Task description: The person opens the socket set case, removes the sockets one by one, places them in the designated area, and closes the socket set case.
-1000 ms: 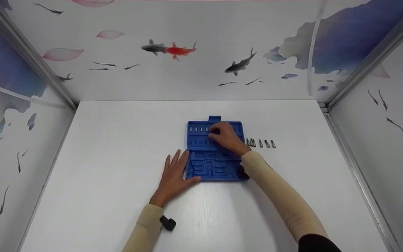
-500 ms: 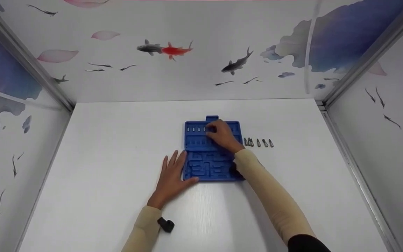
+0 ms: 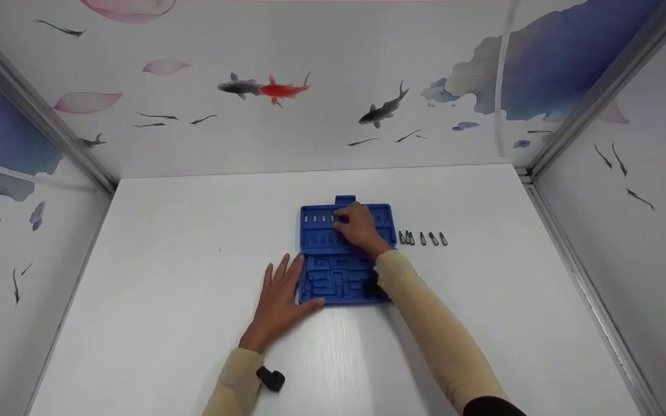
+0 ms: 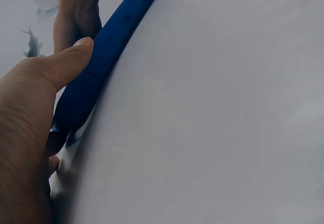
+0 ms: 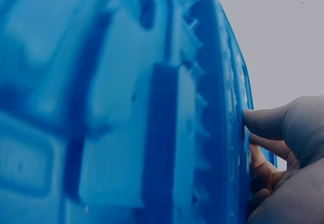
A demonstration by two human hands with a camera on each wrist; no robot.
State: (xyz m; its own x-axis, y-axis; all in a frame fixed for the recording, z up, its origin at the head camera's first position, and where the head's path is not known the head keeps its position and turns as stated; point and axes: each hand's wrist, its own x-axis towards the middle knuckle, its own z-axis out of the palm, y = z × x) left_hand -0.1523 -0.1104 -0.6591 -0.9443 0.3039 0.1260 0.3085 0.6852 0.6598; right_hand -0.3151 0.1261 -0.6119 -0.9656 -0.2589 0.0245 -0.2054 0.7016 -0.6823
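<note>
An open blue plastic tool case (image 3: 322, 276) lies on the white table, its moulded slots facing up. My left hand (image 3: 280, 297) rests spread along the case's left edge, with the thumb on its front edge; in the left wrist view that thumb (image 4: 76, 57) touches the blue side. Over the case's upper half, my right hand (image 3: 361, 226) pinches a small metal bit at the top row of slots, the bit mostly hidden by the fingers. Several silver bits (image 3: 315, 219) sit in that row, left of the fingers. In the right wrist view, the thumb (image 5: 266, 123) reaches the case's rim.
Several loose metal bits (image 3: 423, 238) lie on the table just right of the case. White printed walls (image 3: 310, 138) enclose the table (image 3: 165, 260) at the back and sides. The right forearm (image 3: 425, 323) crosses the lower right corner of the case.
The whole head view has shifted slightly, so things appear further left. The right hand stays at the top row, with its forearm swung a little leftward over the case. The left hand stays put.
</note>
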